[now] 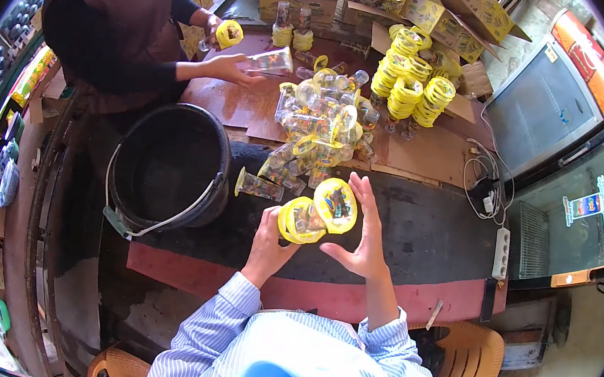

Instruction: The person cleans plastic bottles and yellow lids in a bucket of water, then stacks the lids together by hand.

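Left grip [270, 247] clamps yellow-rimmed cups [303, 221] at the dial's centre; right grip [362, 246] spreads apart beside them. Yellow stacks [406, 94] at one o'clock look finished; the loose heap [312, 125] at twelve seems left.

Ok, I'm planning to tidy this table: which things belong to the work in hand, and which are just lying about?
Seemingly in use:
- yellow-rimmed clear plastic containers in the left hand, open right hand close by
- jumbled heap of clear plastic containers

Apparently just there:
- round black plastic bucket
- long white power strip
- orange slatted chair
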`<state>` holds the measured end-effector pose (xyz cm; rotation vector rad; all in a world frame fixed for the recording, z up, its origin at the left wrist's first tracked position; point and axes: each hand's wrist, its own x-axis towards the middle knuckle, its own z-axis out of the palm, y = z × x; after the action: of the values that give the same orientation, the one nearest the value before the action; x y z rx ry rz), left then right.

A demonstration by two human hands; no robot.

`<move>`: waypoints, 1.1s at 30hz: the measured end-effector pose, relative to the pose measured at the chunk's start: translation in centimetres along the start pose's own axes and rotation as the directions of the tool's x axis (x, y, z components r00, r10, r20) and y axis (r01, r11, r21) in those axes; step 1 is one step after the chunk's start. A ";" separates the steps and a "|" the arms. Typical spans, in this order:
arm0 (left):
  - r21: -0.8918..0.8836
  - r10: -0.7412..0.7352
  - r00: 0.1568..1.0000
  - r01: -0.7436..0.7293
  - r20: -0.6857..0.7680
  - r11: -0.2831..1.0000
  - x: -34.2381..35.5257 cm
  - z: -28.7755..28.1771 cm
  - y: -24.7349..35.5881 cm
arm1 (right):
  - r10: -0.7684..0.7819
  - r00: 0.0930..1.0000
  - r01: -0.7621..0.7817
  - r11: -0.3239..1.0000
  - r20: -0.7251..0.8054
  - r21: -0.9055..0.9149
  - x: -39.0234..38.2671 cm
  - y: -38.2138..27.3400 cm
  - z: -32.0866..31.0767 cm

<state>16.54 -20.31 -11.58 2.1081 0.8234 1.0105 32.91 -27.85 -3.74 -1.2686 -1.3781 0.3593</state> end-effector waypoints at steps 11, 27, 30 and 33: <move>-0.199 -0.150 0.973 0.184 0.176 0.963 -3.0 0.6 -2.3 | 0.166 0.934 -0.018 0.907 0.317 -0.421 -4.2 4.1 5.0; -0.136 -0.289 0.956 0.293 0.049 0.946 -3.8 -0.6 -4.6 | 0.334 0.892 -0.451 0.689 -0.304 -0.568 7.2 16.1 4.6; -0.152 -0.276 0.961 0.277 0.024 0.949 -3.5 -0.4 -4.6 | 0.197 0.943 -0.312 0.807 -0.270 -0.501 6.2 16.0 4.5; -0.159 -0.294 0.956 0.292 0.012 0.943 -2.4 -0.5 -4.4 | 0.236 0.923 -0.357 0.824 -0.305 -0.440 5.0 14.9 3.5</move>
<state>13.81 -19.39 -15.72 1.7822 0.9943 0.8975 38.10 -16.77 -14.17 -1.8980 -1.0920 0.0564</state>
